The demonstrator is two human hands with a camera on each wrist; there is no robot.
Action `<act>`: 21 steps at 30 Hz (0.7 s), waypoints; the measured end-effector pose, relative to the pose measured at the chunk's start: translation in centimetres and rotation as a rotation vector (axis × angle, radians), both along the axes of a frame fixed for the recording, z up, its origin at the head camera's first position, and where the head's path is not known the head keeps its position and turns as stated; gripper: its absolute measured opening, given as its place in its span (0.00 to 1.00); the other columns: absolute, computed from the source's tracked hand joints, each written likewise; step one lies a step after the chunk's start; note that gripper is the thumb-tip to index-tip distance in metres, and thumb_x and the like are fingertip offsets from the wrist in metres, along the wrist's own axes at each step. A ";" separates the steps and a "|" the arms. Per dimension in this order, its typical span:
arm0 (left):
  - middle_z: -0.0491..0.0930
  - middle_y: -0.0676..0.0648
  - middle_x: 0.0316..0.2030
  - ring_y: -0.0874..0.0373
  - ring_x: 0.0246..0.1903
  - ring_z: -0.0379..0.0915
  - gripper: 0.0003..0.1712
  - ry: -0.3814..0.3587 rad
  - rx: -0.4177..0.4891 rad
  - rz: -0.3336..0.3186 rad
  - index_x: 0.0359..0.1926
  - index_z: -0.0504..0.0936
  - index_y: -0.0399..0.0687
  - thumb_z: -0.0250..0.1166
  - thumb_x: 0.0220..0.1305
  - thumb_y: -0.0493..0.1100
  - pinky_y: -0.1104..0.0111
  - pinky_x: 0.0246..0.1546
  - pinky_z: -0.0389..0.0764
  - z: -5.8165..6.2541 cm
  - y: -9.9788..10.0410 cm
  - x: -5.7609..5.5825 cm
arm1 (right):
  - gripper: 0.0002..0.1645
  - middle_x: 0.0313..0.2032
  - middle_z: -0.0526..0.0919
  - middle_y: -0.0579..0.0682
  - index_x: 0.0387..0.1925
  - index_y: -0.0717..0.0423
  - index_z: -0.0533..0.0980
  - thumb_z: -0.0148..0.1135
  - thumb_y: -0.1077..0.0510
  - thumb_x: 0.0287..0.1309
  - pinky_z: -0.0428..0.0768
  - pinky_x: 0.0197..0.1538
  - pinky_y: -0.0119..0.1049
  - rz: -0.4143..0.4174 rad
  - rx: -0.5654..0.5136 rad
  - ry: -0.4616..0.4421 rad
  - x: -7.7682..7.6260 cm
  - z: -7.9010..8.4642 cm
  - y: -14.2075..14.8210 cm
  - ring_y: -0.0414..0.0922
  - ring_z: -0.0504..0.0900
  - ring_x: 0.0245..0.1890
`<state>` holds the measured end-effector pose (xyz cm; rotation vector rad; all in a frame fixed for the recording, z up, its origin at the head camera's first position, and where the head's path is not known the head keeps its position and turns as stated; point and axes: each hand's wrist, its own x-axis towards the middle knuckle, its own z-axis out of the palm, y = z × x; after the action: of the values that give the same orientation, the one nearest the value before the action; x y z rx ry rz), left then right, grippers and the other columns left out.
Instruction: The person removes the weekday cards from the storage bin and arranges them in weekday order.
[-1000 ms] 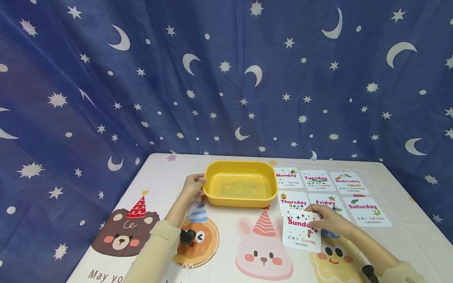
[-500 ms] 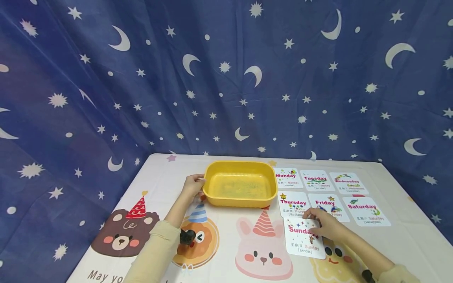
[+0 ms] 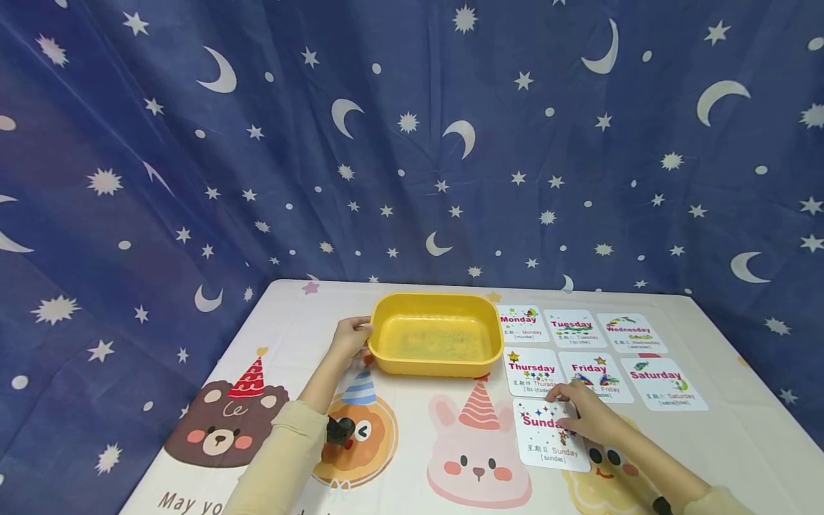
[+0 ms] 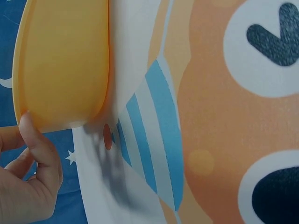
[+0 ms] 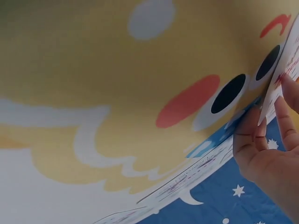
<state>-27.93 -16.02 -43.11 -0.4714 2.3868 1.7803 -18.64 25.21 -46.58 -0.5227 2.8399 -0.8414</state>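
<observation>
A yellow plastic basin [image 3: 436, 368] stands on the table, with nothing to be seen inside it. At its left end my left hand [image 3: 351, 337] grips the rim; in the left wrist view the thumb [image 4: 35, 140] lies against the basin's outer wall. My right hand [image 3: 589, 415] pinches the upper right edge of the white "Sunday" card [image 3: 547, 447]. In the right wrist view this card [image 5: 285, 60] sits between thumb and fingers, its near edge slightly off the cloth. The "Thursday" card [image 3: 533, 366] and "Friday" card [image 3: 589, 368] lie just beyond that hand.
Above those lie the "Monday" [image 3: 518, 320], "Tuesday" [image 3: 571, 324] and "Wednesday" [image 3: 629, 329] cards in a row. The "Saturday" card [image 3: 656, 375] ends the second row at the right. The tablecloth [image 3: 399, 458] has printed cartoon animals. A blue starry curtain [image 3: 360, 143] hangs behind the table.
My right hand has brought the "Sunday" card down and slightly toward me, uncovering more of the "Thursday" and "Friday" cards. My left hand and the basin have stayed put.
</observation>
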 end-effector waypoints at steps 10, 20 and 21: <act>0.69 0.43 0.37 0.62 0.23 0.70 0.22 -0.001 0.007 0.001 0.62 0.70 0.38 0.53 0.67 0.35 0.78 0.18 0.77 0.3 0.4 -0.2 | 0.19 0.39 0.72 0.54 0.38 0.51 0.74 0.69 0.66 0.43 0.72 0.40 0.38 -0.012 0.014 0.028 0.3 0.2 -0.1 0.49 0.71 0.39; 0.73 0.38 0.41 0.59 0.27 0.73 0.23 -0.020 -0.018 -0.014 0.62 0.70 0.38 0.53 0.67 0.36 0.77 0.20 0.79 -0.1 0.1 -0.3 | 0.18 0.38 0.70 0.51 0.40 0.51 0.74 0.69 0.64 0.45 0.69 0.37 0.29 -0.021 -0.035 -0.026 0.4 -0.5 0.3 0.43 0.67 0.36; 0.73 0.39 0.42 0.60 0.26 0.72 0.23 -0.022 -0.022 -0.013 0.62 0.70 0.38 0.53 0.67 0.36 0.77 0.20 0.79 -0.1 -0.1 -0.3 | 0.18 0.39 0.70 0.51 0.41 0.51 0.74 0.68 0.64 0.46 0.68 0.37 0.29 -0.017 -0.044 -0.036 0.4 -0.5 0.3 0.44 0.66 0.36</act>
<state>-28.23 -16.08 -43.23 -0.4741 2.3913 1.7362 -18.29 25.53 -47.04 -0.4844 2.8026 -0.9090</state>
